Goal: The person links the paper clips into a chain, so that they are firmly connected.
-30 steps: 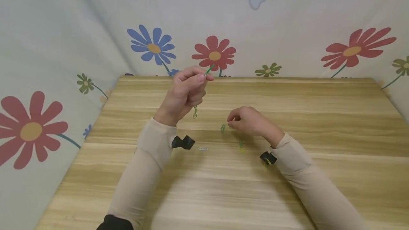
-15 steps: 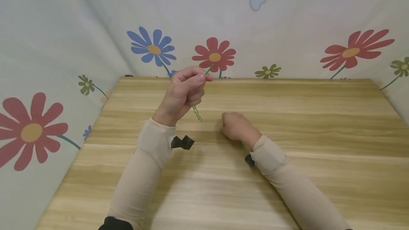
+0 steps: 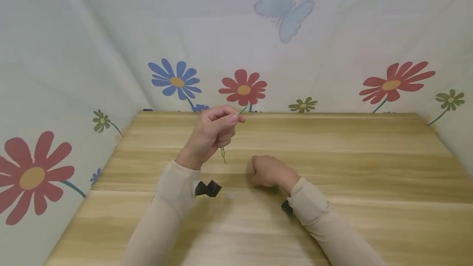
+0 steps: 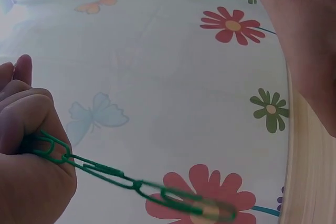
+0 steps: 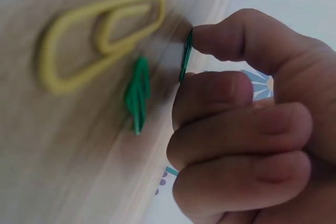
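My left hand (image 3: 210, 134) is raised over the table. Between thumb and index finger it pinches a green paper clip (image 3: 242, 110), which pokes up past the fingertips. Below the curled fingers dangles a chain of linked green paper clips (image 4: 107, 171). Lower and to the right, my right hand (image 3: 271, 170) is down at the tabletop. In the right wrist view another green paper clip (image 5: 186, 56) sits between its thumb tip and index fingertip. That clip is hidden behind the hand in the head view.
Near the right hand lie a yellow paper clip (image 5: 103, 35) and a loose green paper clip (image 5: 137, 95). A pale paper clip (image 3: 230, 196) lies on the wooden table (image 3: 351, 155) nearer the left wrist. A flower-printed curtain (image 3: 207, 28) stands behind the table.
My right hand has moved left and down onto the green paper clip lying there. The left hand keeps its hold while its chain swings. The head view has tilted upward.
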